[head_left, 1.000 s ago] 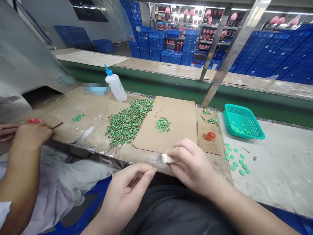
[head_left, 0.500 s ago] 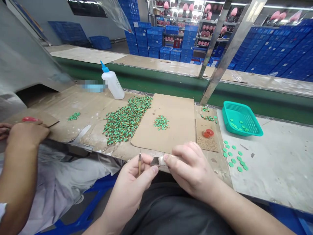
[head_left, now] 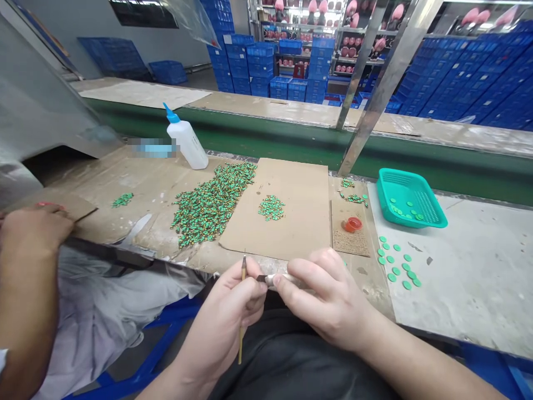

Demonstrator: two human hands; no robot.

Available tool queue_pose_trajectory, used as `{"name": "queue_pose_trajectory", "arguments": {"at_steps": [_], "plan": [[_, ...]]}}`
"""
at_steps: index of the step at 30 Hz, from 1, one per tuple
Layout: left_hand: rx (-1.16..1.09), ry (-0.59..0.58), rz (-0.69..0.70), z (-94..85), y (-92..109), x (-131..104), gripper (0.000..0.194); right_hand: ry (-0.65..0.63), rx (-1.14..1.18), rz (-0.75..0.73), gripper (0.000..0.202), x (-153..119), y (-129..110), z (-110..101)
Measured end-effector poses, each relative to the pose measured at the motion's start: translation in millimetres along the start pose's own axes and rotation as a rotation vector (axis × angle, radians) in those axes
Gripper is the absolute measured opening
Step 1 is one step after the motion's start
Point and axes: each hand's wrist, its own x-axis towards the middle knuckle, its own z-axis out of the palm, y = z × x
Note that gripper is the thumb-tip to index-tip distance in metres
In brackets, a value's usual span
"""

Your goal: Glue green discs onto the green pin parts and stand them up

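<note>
My left hand point(head_left: 233, 308) is closed around a thin wooden paintbrush point(head_left: 240, 347), which stands nearly upright with its dark pointed tip above the fingers. Its thumb and forefinger are also pinched together; whether a small piece is between them I cannot tell. My right hand point(head_left: 328, 297) grips a small knife point(head_left: 270, 279) with a white-wrapped handle and a dark blade. The blade reaches to my left fingertips. Beyond both hands, a small heap of green-and-gold pieces point(head_left: 271, 207) lies on a cardboard sheet point(head_left: 295, 233).
A large pile of green pieces point(head_left: 208, 208) and a white squeeze bottle point(head_left: 189, 147) are left of the cardboard. To the right are a red cup point(head_left: 353, 224), several green discs point(head_left: 396, 271) and a teal basket point(head_left: 439, 219). A co-worker's hand point(head_left: 31, 236) is at far left.
The knife has turned so that less of its blade shows, and my left fingers have curled in further. The brush stands more upright, with its lower end now showing. The co-worker's hand has shifted left.
</note>
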Motion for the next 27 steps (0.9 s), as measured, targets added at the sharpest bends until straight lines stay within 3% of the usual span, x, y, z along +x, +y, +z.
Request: {"name": "queue_pose_trajectory", "arguments": {"at_steps": [9,16,27], "plan": [[-0.019,0.034,-0.051,4.6,-4.0,2.9,0.036,0.012,0.002,0.062,0.019,-9.6,-8.2,8.1],[0.065,0.069,-0.007,-6.5,-10.5,-1.2,0.049,0.042,0.201,0.271,0.019,-13.1,-7.3,14.2],[0.100,0.023,0.004,-9.5,-10.8,-3.2,0.058,0.029,0.123,0.224,0.022,-15.1,-10.4,12.1]]}}
